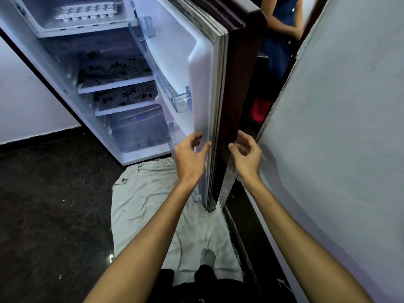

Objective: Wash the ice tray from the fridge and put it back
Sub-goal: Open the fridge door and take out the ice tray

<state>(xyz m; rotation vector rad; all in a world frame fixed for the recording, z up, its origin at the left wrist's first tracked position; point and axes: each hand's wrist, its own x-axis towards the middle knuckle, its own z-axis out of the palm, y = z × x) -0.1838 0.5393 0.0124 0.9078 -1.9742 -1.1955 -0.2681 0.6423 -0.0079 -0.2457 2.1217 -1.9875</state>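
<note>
The white ice tray [85, 12] lies in the freezer compartment at the top of the open fridge [105, 119]. The fridge door [196, 68] stands wide open, its edge pointing at me. My left hand [190, 156] touches the door's white inner side near the lower edge, fingers loosely bent, thumb against the grey seal. My right hand [247, 154] hovers by the door's dark outer face, fingers curled and holding nothing. Neither hand holds the tray.
Two shelves with floral mats [115, 71] and a crisper drawer [140, 132] sit inside the fridge. A pale cloth [153, 204] covers the dark floor before it. A white wall [349, 127] stands close on the right. Another person [282, 29] stands behind the door.
</note>
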